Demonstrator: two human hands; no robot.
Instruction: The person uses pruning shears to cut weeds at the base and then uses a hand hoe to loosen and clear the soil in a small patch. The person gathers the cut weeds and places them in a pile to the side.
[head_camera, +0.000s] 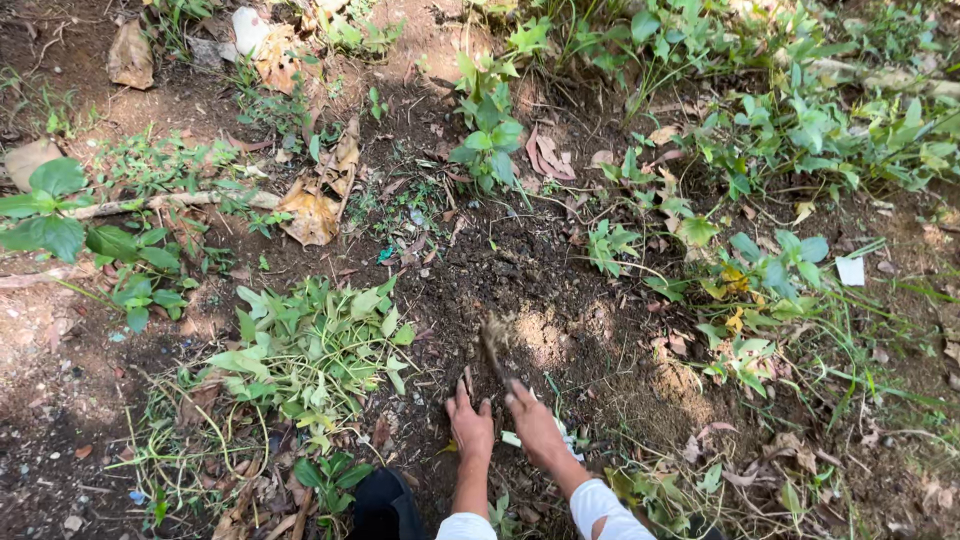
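My left hand (470, 425) rests on the dark soil, fingers spread and pointing away from me, holding nothing I can make out. Just right of it, my right hand (535, 428) is closed around the handle of a small digging tool (494, 346), whose soil-caked blade points forward into the loose earth. Both forearms wear white sleeves. A patch of freshly turned dark soil (520, 270) lies ahead of the hands. A heap of pulled green weeds (315, 345) lies to the left of my left hand.
Leafy weeds (760, 260) grow on the right and at the far side. Dry brown leaves (315, 205) and a stick (170, 202) lie at the upper left. A white scrap (851, 271) sits in the grass at right.
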